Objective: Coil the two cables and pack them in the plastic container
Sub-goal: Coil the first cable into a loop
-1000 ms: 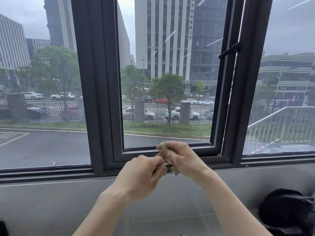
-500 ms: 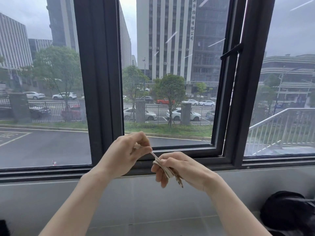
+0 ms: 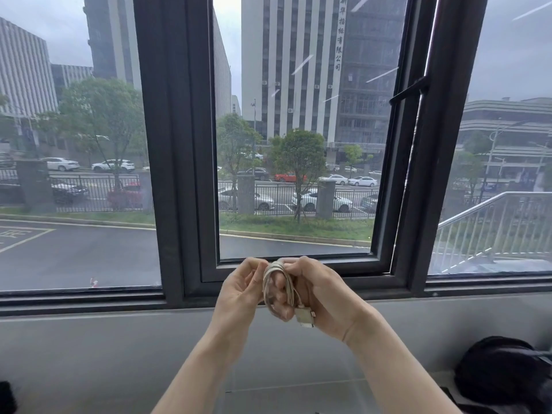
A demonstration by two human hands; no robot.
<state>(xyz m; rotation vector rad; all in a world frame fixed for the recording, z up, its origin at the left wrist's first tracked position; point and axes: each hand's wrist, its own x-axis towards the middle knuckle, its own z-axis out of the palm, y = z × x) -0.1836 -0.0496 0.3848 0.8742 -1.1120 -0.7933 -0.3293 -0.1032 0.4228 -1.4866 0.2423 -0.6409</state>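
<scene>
A pale cable [image 3: 277, 289] is held up in the air in front of the dark window frame [image 3: 176, 174], above the grey sill [image 3: 89, 348]. It is wound in several loops around the curled fingers [image 3: 279, 306] of the right hand [image 3: 316, 294], and those fingers are closed on the coil. A white plug [image 3: 305, 316] hangs at the lower end of the loops, against the right palm. The top of the coil is pinched between the thumb and fingertips of the left hand [image 3: 242, 291], just beside the right thumb. How many turns are wound cannot be counted, since the inner strands are covered by the fingers. Only one cable can be made out. A dark bag-like object [image 3: 504, 375] is cut off by the lower right corner of the view, so its shape cannot be told. A small dark shape [image 3: 6, 398] is clipped by the lower left edge.
</scene>
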